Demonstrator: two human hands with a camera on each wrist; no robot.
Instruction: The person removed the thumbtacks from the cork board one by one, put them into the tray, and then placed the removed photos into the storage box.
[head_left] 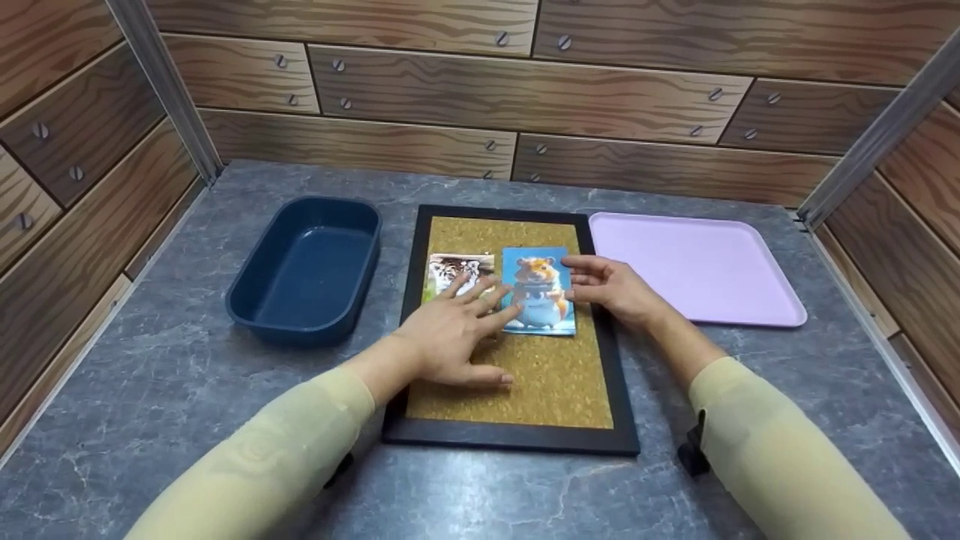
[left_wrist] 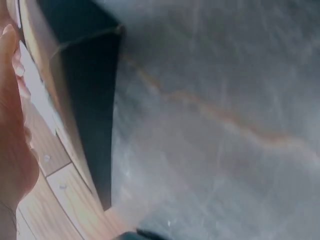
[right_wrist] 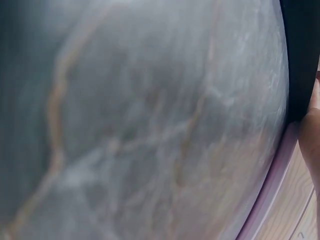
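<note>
A grey, marbled bench (head_left: 480,499) is enclosed by plank-patterned walls (head_left: 450,94). On its black-framed cork board (head_left: 532,397), the right hand (head_left: 621,291), fingers parted, meets a hamster picture's (head_left: 538,289) right edge; the left hand (head_left: 454,335), fingers splayed, covers part of another picture (head_left: 448,265).

No legible text or numbers

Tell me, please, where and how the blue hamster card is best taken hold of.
Probably pinch its right edge, coming from the right: the hamster card lies flat on the cork board, so an edge seems easiest. The left hand overlaps its left edge; the right hand is at the right.
</note>
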